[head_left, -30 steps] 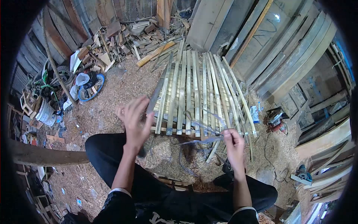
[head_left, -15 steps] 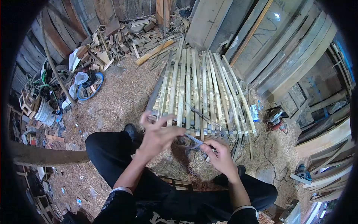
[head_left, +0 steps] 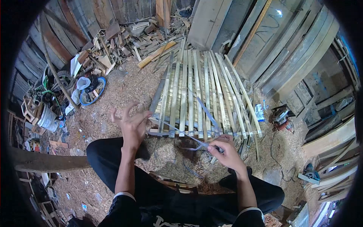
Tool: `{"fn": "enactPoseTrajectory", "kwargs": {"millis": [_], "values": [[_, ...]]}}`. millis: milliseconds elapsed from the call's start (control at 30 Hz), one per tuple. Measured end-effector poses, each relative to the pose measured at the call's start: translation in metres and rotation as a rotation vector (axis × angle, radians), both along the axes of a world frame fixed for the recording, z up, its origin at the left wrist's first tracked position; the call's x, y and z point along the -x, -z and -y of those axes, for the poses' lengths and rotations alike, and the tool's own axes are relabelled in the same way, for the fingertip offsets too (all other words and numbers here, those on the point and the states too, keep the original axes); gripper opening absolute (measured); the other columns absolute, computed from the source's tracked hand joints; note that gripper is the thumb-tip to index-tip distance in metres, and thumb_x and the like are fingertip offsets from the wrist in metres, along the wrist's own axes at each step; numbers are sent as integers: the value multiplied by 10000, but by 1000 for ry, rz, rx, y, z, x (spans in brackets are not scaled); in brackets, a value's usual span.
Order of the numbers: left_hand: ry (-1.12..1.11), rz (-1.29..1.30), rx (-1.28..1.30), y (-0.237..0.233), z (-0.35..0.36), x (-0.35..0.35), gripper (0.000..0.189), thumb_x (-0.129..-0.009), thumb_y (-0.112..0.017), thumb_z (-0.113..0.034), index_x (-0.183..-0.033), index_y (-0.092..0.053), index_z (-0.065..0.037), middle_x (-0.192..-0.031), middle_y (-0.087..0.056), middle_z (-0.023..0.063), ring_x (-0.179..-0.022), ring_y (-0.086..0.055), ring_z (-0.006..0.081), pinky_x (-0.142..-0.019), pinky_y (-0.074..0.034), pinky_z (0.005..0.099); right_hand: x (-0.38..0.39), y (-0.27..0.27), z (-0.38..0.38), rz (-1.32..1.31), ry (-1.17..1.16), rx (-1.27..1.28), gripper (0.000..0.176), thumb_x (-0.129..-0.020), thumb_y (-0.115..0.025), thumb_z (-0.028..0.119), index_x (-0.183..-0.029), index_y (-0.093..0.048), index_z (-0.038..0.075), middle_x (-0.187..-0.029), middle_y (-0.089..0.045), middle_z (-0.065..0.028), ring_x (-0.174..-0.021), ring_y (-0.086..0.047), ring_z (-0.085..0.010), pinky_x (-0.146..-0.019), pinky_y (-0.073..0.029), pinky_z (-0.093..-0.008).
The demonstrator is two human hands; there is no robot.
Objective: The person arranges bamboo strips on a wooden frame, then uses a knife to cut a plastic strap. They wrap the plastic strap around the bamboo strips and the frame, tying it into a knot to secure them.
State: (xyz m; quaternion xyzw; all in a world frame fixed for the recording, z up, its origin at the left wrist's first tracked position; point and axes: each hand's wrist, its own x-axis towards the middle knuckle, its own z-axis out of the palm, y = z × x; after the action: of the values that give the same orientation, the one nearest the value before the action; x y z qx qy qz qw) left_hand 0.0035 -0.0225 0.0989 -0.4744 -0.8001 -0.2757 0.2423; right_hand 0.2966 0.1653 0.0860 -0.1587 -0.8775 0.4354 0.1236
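A thin pale plastic strip (head_left: pixel 193 138) stretches between my two hands, over the near edge of a panel of bamboo slats (head_left: pixel 190 90). My left hand (head_left: pixel 131 123) is raised at the left, fingers spread, with the strip's end caught between thumb and index finger. My right hand (head_left: pixel 224 150) pinches the strip near the panel's front right corner. A loop of the strip rises over the slats beyond my right hand. Woven material shows beneath the slats.
Wood scraps (head_left: pixel 124 45) lie heaped at the back left. A blue basin (head_left: pixel 92 90) and a white bucket (head_left: pixel 48 118) stand at the left. At the right are a red power tool (head_left: pixel 283 120) and a blue tool (head_left: pixel 310 172). Planks (head_left: pixel 298 49) lean on the wall.
My left hand has moved left, away from my right hand, drawing the strip out longer between them. My right hand has shifted slightly right and down.
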Motion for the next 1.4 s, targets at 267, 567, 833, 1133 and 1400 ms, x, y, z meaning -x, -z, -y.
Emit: {"fn": "enactPoseTrajectory", "kwargs": {"millis": [267,567,833,1133,1400], "values": [[426,266,199,-14,-14,-78,388,-849,-724,-250,-1237,-718,-234,-1333,-674,-25,-1412,-443,214,-1205,73,541,-4,-11,12,26,54,14,123,-966,-650,191,-917,-650,79,-793,-645,-48,-812,-611,-224,-1026,-315,-422],[703,317,291,19,-31,-101,190,-907,-714,-285,-1066,-781,-205,-999,-738,-75,-1227,-550,117,-1152,-137,581,5,-4,30,-76,130,-174,173,-936,-700,239,-1023,-693,90,-933,-694,-46,-951,-641,-212,-1073,-291,-447],[614,189,156,46,-35,-86,57,-866,-756,-233,-917,-775,-216,-879,-745,-76,-1165,-574,149,-1133,-161,529,-36,31,-2,0,238,-406,124,-908,-721,240,-894,-741,119,-931,-703,1,-1012,-641,-174,-1099,-219,-464],[634,411,190,23,-50,-97,121,-898,-751,-272,-984,-790,-197,-892,-747,-47,-1103,-595,134,-1114,-141,494,-73,29,1,145,446,-591,433,-766,-784,263,-1182,-716,163,-1274,-628,-19,-1295,-517,-236,-1156,-167,-550],[668,422,181,23,-53,-109,133,-902,-741,-271,-989,-789,-182,-917,-754,-57,-1070,-611,143,-1104,-167,510,-22,-13,32,-51,370,-490,584,-792,-649,247,-1359,-595,117,-1309,-653,-55,-1376,-479,-267,-1178,7,-585]]}}
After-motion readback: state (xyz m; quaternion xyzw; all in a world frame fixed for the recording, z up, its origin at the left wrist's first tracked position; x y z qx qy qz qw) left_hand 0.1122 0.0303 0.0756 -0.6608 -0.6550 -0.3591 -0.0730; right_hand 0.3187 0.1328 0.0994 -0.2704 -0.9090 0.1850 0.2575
